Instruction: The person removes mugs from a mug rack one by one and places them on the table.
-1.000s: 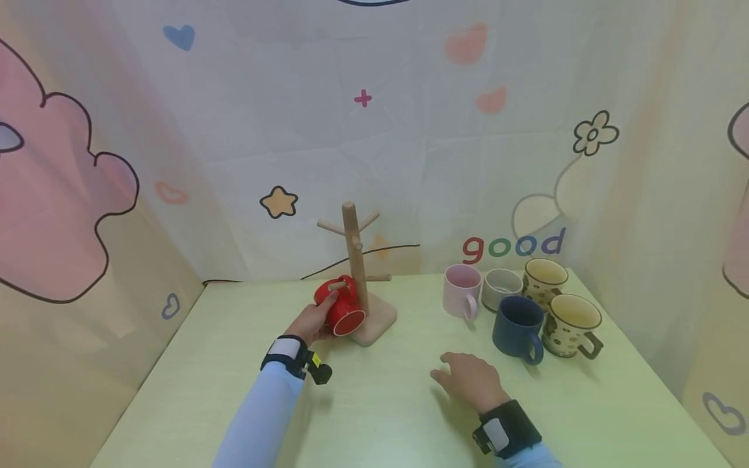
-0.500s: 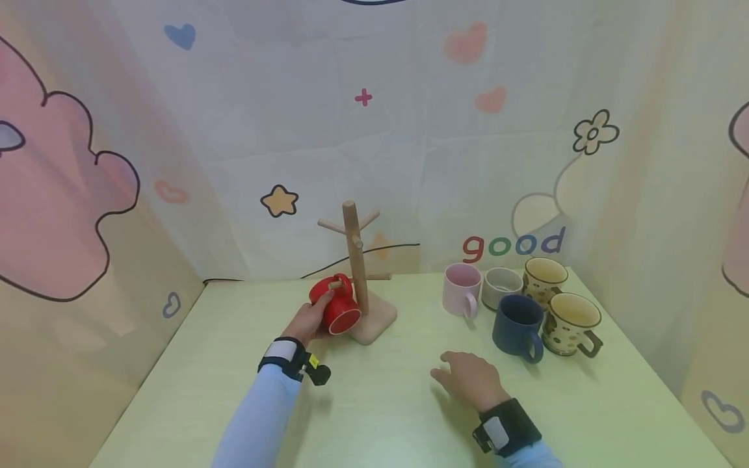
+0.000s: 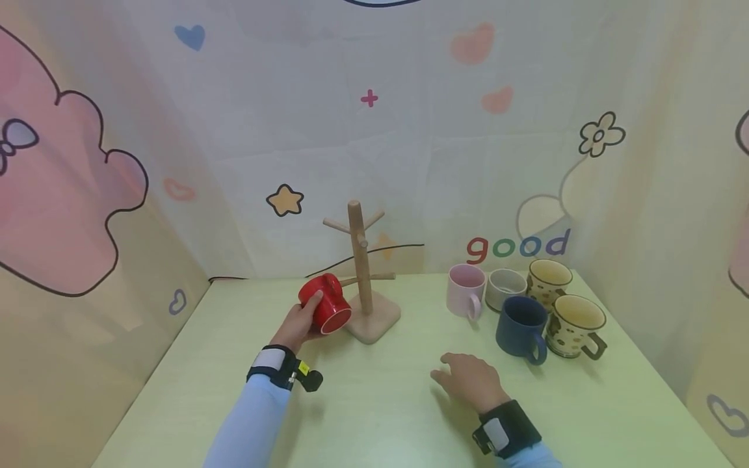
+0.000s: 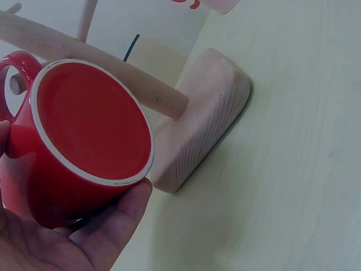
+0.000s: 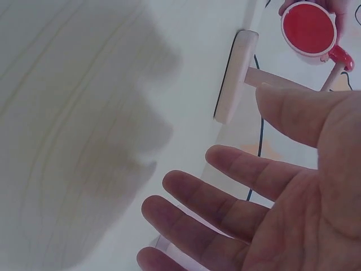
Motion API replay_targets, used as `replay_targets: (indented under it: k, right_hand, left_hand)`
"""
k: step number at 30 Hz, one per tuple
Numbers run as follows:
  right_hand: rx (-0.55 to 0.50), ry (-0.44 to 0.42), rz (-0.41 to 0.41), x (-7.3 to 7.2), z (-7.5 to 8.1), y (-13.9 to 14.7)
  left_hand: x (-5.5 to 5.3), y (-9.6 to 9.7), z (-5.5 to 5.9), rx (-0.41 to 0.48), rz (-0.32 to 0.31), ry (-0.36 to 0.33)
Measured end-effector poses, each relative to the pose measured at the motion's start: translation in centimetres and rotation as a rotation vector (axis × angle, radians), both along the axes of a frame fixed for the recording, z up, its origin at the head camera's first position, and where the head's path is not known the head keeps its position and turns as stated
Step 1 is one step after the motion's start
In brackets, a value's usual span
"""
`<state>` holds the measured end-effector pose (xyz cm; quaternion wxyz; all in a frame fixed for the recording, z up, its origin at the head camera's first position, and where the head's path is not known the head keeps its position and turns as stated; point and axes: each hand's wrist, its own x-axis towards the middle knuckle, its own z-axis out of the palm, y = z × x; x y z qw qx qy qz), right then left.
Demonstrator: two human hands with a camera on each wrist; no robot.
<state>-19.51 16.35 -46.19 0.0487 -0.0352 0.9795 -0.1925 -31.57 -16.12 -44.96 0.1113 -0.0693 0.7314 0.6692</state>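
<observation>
My left hand [image 3: 297,324] grips a red mug [image 3: 325,303] around its body, left of a wooden mug tree [image 3: 361,260]. The mug is tilted, its white-ringed base facing me. In the left wrist view its handle [image 4: 22,62] is on the upper left, and a peg's round end [image 4: 18,84] shows through the loop. Thumb and fingers lie on opposite sides of the mug. My right hand [image 3: 471,380] hovers over the table at the right, relaxed and holding nothing; its spread fingers [image 5: 208,209] show in the right wrist view.
At the right stand a pink mug [image 3: 464,296], a white cup [image 3: 504,290], a navy mug [image 3: 519,328] and two patterned cream mugs, one in front [image 3: 570,328] and one behind [image 3: 544,283]. The pale table [image 3: 374,416] meets a printed curtain [image 3: 409,162] at the back.
My left hand has drawn the red mug left, away from the trunk; the front peg that overlapped it no longer shows in front of it. The right hand stays put.
</observation>
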Motion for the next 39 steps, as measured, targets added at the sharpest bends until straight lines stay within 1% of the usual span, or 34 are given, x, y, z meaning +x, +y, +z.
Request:
replay_targets:
  k: [3, 8, 16, 20, 25, 30, 35, 39]
  right_hand:
    - [-0.001, 0.000, 0.002, -0.1, -0.1, -0.1]
    - [-0.001, 0.003, 0.005, -0.1, -0.2, -0.2]
    - [0.001, 0.019, 0.016, 0.0, 0.1, -0.3]
    - [-0.002, 0.026, 0.022, -0.1, 0.1, -0.4]
    - [0.003, 0.011, 0.026, -0.4, 0.2, -0.5]
    - [-0.012, 0.020, 0.024, -0.4, 0.6, -0.7]
    - [-0.036, -0.001, 0.011, -0.5, 1.1, -0.9]
    - [-0.055, -0.037, 0.004, -0.6, 1.5, -1.1]
  left_hand:
    - [0.4, -0.6, -0.1, 0.005, 0.006, -0.002]
    - [0.8, -1.3, -0.7, 0.010, 0.001, -0.011]
    - [1.5, -2.1, -2.3, -0.051, -0.052, -0.012]
    - [1.9, -2.0, -2.5, -0.076, -0.103, -0.002]
    - [2.3, -1.3, -2.6, -0.127, -0.167, 0.040]
    - [2.4, 0.2, -2.5, -0.191, -0.234, 0.086]
    - [2.6, 2.1, -2.1, -0.233, -0.275, 0.120]
    - [3.0, 3.6, -1.6, -0.271, -0.300, 0.175]
